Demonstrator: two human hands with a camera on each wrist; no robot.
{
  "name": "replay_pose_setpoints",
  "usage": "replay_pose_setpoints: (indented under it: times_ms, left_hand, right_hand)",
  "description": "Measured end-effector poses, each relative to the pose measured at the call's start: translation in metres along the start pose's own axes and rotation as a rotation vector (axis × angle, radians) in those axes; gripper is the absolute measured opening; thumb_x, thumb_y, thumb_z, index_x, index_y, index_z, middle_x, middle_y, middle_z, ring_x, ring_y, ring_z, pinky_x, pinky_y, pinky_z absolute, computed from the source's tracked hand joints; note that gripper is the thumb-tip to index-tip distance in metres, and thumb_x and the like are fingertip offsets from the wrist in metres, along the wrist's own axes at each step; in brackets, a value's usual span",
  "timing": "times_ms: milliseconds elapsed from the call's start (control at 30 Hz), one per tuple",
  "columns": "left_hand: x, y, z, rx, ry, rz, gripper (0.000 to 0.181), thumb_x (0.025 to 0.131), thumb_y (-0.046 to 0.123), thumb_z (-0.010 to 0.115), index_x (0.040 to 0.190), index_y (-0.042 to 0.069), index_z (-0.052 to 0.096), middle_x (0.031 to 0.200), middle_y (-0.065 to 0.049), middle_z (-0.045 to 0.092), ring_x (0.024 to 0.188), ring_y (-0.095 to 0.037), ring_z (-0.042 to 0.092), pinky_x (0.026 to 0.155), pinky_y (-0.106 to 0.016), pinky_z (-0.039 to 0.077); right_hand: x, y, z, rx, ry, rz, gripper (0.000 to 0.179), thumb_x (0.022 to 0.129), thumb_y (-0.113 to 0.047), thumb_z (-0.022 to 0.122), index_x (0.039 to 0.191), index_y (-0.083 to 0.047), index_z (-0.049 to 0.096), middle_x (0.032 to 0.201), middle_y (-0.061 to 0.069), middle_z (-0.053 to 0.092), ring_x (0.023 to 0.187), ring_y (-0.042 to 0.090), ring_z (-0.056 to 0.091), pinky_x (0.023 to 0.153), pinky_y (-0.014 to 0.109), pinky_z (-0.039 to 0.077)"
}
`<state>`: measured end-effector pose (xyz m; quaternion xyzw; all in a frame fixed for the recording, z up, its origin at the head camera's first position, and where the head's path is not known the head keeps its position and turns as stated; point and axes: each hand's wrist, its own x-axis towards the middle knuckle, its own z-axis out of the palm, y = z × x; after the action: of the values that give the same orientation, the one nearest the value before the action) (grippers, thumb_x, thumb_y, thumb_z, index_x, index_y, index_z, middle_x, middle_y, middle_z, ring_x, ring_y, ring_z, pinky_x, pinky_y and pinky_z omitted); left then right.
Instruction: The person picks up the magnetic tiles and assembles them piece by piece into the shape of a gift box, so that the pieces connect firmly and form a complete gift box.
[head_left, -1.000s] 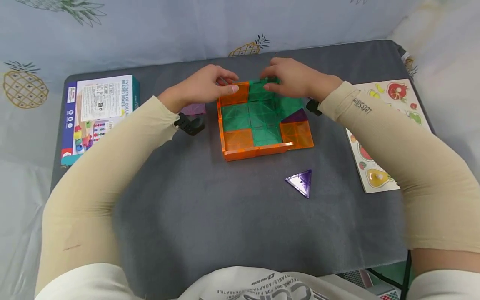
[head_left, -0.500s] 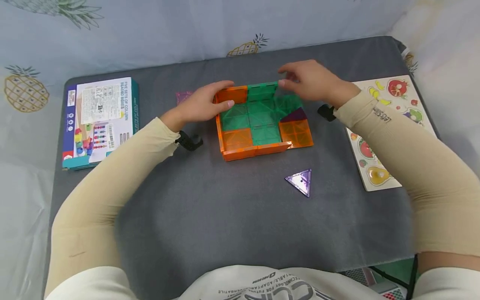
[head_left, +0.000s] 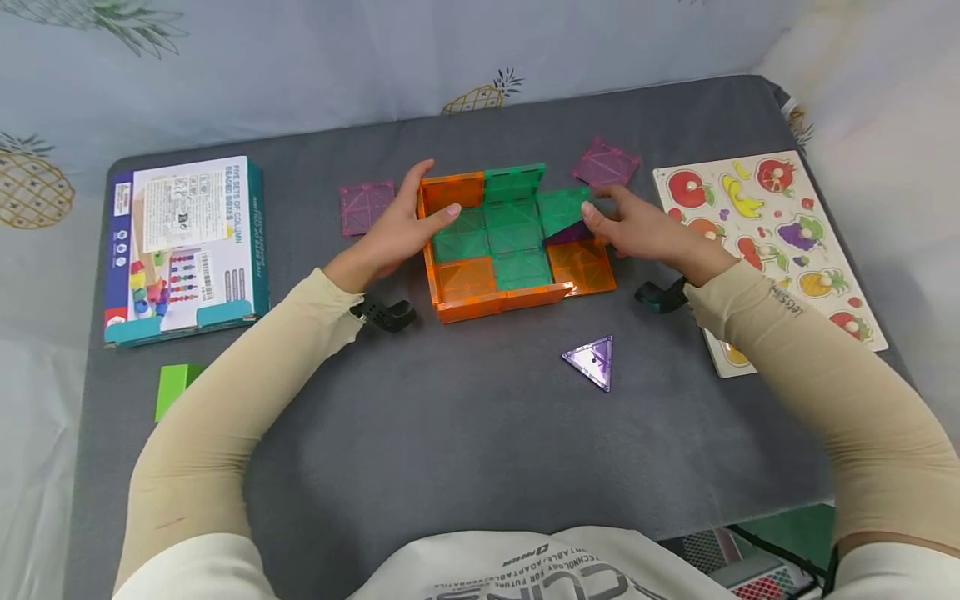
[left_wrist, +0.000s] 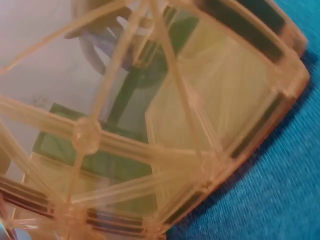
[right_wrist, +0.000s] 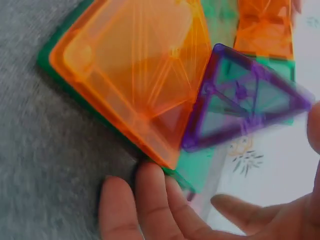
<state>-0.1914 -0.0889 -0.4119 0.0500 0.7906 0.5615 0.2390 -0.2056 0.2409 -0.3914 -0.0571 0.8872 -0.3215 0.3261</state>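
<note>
In the head view, orange and green see-through magnetic tiles form a low tray (head_left: 517,229), with walls at the left, front and back. My left hand (head_left: 390,225) holds the orange tile wall (head_left: 453,190) at the back left corner, thumb inside, fingers outside. A purple triangular magnetic tile (right_wrist: 245,97) tilts up at the tray's right side. The thumb of my right hand (head_left: 645,227) meets its tip, while other fingers touch the base's edge in the right wrist view. An orange tile (left_wrist: 225,80) fills much of the left wrist view; the left hand's fingertips are hidden there.
Another purple triangular tile (head_left: 594,363) lies in front. Purple square tiles (head_left: 366,208) lie left of and behind the tray. A boxed toy (head_left: 187,250) and green block (head_left: 174,387) are at the left, a fruit puzzle board (head_left: 765,242) at the right.
My right hand has left the back green wall and moved forward to the right side, where the purple triangle now tilts up. My left hand has moved slightly forward along the corner.
</note>
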Motion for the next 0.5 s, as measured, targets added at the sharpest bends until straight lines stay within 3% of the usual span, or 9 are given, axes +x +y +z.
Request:
replay_pose_setpoints:
  times_ms: [133, 267, 400, 500]
  left_hand:
    - [0.001, -0.001, 0.002, -0.008, 0.011, -0.019, 0.078, 0.097, 0.038, 0.054, 0.154, 0.028, 0.002, 0.162, 0.002, -0.004, 0.149, -0.016, 0.003, 0.118, -0.045, 0.019]
    - [0.001, -0.001, 0.003, -0.021, 0.025, -0.03, 0.077, 0.097, 0.039, 0.053, 0.154, 0.029, 0.004, 0.162, 0.003, -0.005, 0.15, -0.017, 0.001, 0.118, -0.046, 0.02]
    - [0.002, 0.0, 0.005, -0.073, 0.058, -0.03, 0.075, 0.097, 0.037, 0.054, 0.154, 0.027, 0.006, 0.161, -0.001, 0.005, 0.148, -0.018, 0.011, 0.117, -0.044, 0.024]
    - [0.004, 0.001, 0.008, -0.115, 0.07, -0.024, 0.074, 0.097, 0.033, 0.055, 0.154, 0.026, 0.007, 0.159, -0.005, 0.014, 0.145, -0.019, 0.021, 0.115, -0.042, 0.027]
  right_hand:
    - [0.004, -0.002, 0.001, 0.104, -0.014, 0.056, 0.08, 0.097, -0.06, 0.026, 0.154, -0.007, 0.007, 0.142, 0.029, 0.037, 0.125, 0.042, 0.047, 0.101, 0.056, 0.042]
    - [0.009, -0.011, -0.005, 0.115, -0.106, 0.123, 0.091, 0.091, -0.069, 0.027, 0.155, -0.009, -0.001, 0.153, 0.026, 0.024, 0.134, 0.043, 0.039, 0.105, 0.057, 0.038]
    - [0.013, -0.025, -0.017, 0.038, -0.182, 0.165, 0.102, 0.086, -0.074, 0.033, 0.154, -0.012, -0.011, 0.16, 0.02, 0.012, 0.138, 0.042, 0.034, 0.104, 0.057, 0.039]
    - [0.011, -0.031, -0.017, -0.14, -0.162, 0.121, 0.103, 0.087, -0.071, 0.041, 0.155, -0.009, -0.006, 0.159, 0.021, 0.013, 0.14, 0.042, 0.031, 0.107, 0.057, 0.035]
